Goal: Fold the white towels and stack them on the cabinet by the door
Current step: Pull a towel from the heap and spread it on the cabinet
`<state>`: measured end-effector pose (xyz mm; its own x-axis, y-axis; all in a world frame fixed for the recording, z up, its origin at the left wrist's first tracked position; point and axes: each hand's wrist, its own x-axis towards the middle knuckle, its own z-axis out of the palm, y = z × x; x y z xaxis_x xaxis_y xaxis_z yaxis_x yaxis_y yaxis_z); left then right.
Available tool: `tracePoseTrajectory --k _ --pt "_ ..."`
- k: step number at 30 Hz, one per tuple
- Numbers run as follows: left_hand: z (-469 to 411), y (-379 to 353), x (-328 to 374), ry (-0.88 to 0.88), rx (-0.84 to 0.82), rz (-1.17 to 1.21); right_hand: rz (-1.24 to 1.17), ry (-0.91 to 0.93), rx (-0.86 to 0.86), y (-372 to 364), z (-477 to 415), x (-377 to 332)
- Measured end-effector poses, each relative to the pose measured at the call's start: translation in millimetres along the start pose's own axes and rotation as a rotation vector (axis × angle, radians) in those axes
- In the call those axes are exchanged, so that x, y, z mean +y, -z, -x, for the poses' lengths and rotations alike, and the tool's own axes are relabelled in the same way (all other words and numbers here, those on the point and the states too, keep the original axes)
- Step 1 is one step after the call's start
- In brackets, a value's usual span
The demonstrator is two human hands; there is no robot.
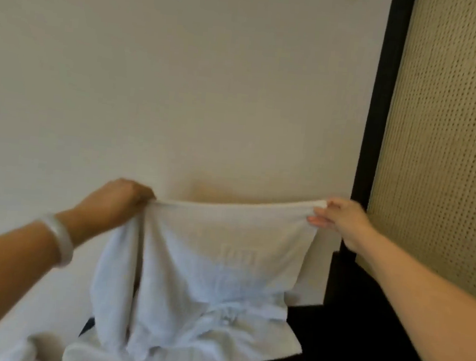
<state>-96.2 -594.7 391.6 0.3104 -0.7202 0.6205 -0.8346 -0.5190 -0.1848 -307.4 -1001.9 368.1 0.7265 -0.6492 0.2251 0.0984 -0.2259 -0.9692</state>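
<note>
A pale bangle (61, 240) circles the left wrist; the left hand (121, 201) bunches one top corner of the white towel (208, 264), the right hand (340, 219) pinches the other. The towel's lower end trails on the dark cabinet top (345, 350). Free the bunched corner first, then match corners with the top edge taut.

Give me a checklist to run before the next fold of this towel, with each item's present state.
1. The left hand grips the towel at its top left corner: ok.
2. The right hand pinches the top right corner: ok.
3. Top edge stretched between the hands: ok.
4. Left side flat: not ok, it hangs in deep folds.
5. Lower end smooth: not ok, it lies crumpled on the dark surface.
6. Free room there for the stack: cannot tell.
</note>
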Motion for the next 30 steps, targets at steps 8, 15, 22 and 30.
tracePoseTrajectory --k 8,15,22,30 --pt "127 -82 55 0.116 -0.203 0.18 0.008 -0.246 -0.009 4 96 124" --pt "257 -78 145 0.038 -0.376 0.402 0.186 -0.461 0.016 26 214 164" --pt "352 -102 225 -0.144 -0.603 0.416 0.56 -0.619 0.148 40 320 235" --pt "360 -117 270 -0.025 -0.505 0.379 0.57 -0.697 0.201 44 332 245"
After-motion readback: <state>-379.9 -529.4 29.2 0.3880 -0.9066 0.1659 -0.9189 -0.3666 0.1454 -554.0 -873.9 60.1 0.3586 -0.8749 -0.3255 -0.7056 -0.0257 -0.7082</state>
